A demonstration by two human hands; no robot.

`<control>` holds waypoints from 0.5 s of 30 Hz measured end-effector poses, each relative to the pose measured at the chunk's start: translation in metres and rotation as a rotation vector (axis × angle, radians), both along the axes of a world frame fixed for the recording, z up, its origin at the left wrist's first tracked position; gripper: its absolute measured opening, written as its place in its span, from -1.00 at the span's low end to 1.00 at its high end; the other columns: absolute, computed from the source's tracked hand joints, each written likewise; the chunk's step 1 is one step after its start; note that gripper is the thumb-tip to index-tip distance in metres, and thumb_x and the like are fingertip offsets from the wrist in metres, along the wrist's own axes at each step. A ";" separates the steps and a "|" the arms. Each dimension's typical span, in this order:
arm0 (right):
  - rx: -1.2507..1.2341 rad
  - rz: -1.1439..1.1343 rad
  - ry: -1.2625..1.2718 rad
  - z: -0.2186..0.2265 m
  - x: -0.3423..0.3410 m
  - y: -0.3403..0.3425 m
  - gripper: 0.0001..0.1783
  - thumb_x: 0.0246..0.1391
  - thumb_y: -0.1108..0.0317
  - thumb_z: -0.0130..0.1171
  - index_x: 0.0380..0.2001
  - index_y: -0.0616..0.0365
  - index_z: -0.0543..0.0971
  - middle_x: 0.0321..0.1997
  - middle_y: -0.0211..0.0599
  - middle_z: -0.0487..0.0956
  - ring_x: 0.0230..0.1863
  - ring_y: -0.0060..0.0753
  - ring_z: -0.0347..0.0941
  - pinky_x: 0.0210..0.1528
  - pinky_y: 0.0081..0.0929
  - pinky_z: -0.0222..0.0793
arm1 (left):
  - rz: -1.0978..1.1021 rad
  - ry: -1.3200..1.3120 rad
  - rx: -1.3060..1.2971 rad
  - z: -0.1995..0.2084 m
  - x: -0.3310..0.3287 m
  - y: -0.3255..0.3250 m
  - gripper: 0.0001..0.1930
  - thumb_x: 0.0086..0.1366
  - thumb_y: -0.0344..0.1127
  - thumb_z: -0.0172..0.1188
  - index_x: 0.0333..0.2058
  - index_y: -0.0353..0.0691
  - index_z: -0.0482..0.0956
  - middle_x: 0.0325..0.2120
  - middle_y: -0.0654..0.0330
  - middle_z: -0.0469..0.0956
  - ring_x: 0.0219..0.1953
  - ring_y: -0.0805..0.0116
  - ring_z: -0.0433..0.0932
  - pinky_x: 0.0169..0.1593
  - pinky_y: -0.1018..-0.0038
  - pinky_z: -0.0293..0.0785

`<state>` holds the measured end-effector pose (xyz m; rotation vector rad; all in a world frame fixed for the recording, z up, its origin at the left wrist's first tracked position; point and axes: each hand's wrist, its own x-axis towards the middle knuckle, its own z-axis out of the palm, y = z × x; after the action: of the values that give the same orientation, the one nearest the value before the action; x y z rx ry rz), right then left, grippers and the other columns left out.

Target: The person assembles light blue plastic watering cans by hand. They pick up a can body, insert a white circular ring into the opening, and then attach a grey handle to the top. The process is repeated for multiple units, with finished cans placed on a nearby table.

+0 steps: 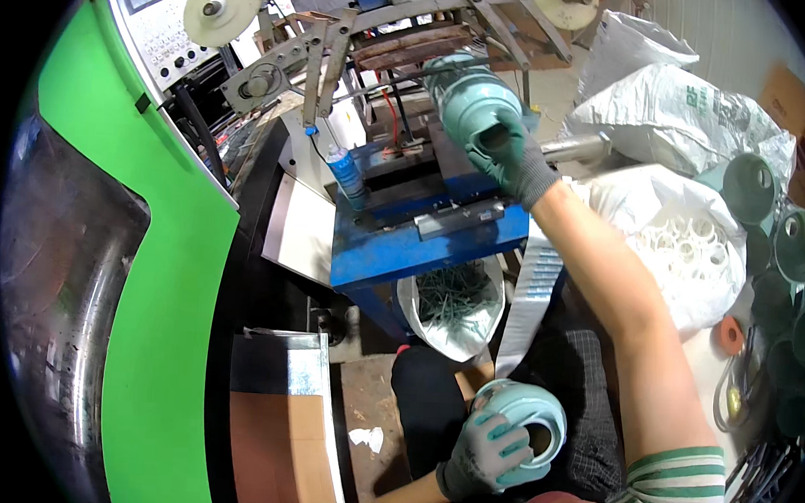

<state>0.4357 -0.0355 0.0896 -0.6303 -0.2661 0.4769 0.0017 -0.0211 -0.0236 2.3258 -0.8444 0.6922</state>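
Both my hands wear grey-and-green gloves. My right hand point(521, 167), arm stretched forward, grips the near end of a pale green hollow plastic part point(474, 100) with stepped rings and a round opening. That part lies lengthwise in the blue-framed machine point(421, 252), below its metal linkage; its far end is partly hidden. Low near my lap, my left hand point(487, 454) has its fingers curled over a second pale green hollow plastic part point(515, 399). The round opening of this one faces right.
Under the machine hangs a white bag point(457, 336) of green trimmings. At right stand a white sack point(606, 194) of pale rings and several stacked green parts point(799, 245). A blue-labelled bottle point(345, 171) stands on the machine. Green machine panelling point(166, 330) and a cardboard box point(269, 449) flank the left.
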 end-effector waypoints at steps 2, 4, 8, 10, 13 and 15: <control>0.113 -0.005 0.026 0.000 -0.028 0.013 -0.38 0.27 0.03 0.26 0.35 -0.17 0.40 0.33 -0.22 0.48 0.19 -0.08 0.54 0.07 -0.11 0.68 | 0.091 -0.009 0.036 -0.020 -0.014 0.001 -0.76 -0.15 -0.16 0.44 -0.41 0.08 0.71 -0.26 0.38 0.60 -0.32 0.21 0.52 -0.25 0.17 0.39; 0.088 0.078 -0.028 -0.012 -0.007 -0.005 -0.37 0.31 -0.08 0.24 0.33 -0.10 0.41 0.30 -0.18 0.50 0.20 -0.10 0.55 0.07 -0.15 0.69 | 0.055 0.052 -0.028 -0.017 -0.008 -0.009 -0.78 -0.14 -0.18 0.44 -0.41 0.10 0.71 -0.27 0.39 0.61 -0.31 0.21 0.52 -0.23 0.18 0.37; -0.236 -0.105 -0.243 -0.056 -0.031 -0.029 -0.34 0.41 -0.07 0.18 0.35 0.13 0.37 0.25 -0.08 0.52 0.10 -0.17 0.58 0.09 -0.20 0.60 | 0.043 0.039 0.007 -0.013 -0.001 -0.011 -0.80 -0.07 -0.16 0.48 -0.43 0.11 0.68 -0.29 0.35 0.59 -0.23 0.18 0.53 -0.18 0.16 0.39; -0.519 -0.214 -0.464 -0.119 -0.078 -0.071 -0.34 0.40 0.02 0.24 0.35 0.19 0.37 0.24 -0.05 0.52 0.06 -0.33 0.58 0.11 -0.33 0.55 | 0.089 0.094 -0.013 -0.015 0.001 -0.003 -0.75 -0.07 -0.11 0.53 -0.41 0.10 0.65 -0.31 0.29 0.56 -0.24 0.15 0.53 -0.21 0.16 0.41; -0.727 -0.337 -0.561 -0.148 -0.222 -0.171 -0.29 0.29 0.13 0.37 0.37 0.19 0.37 0.23 -0.08 0.52 0.09 -0.42 0.54 0.14 -0.33 0.52 | 0.307 0.166 -0.031 -0.007 0.003 0.003 -0.61 -0.14 -0.12 0.66 -0.37 0.09 0.60 -0.38 0.28 0.54 -0.35 0.13 0.51 -0.23 0.17 0.37; -1.061 -0.561 -0.732 -0.166 -0.262 -0.260 -0.28 0.26 0.13 0.40 0.36 0.16 0.38 0.21 -0.10 0.54 0.06 -0.38 0.57 0.15 -0.31 0.52 | 0.319 -0.043 -0.173 0.008 0.021 -0.009 -0.54 -0.21 -0.18 0.71 -0.40 0.10 0.54 -0.43 0.32 0.50 -0.39 0.14 0.47 -0.28 0.20 0.33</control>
<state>0.1741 -0.2953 -0.0768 -1.8611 -0.5046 -0.2333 0.0226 -0.0306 -0.0157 2.3157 -0.4137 0.9122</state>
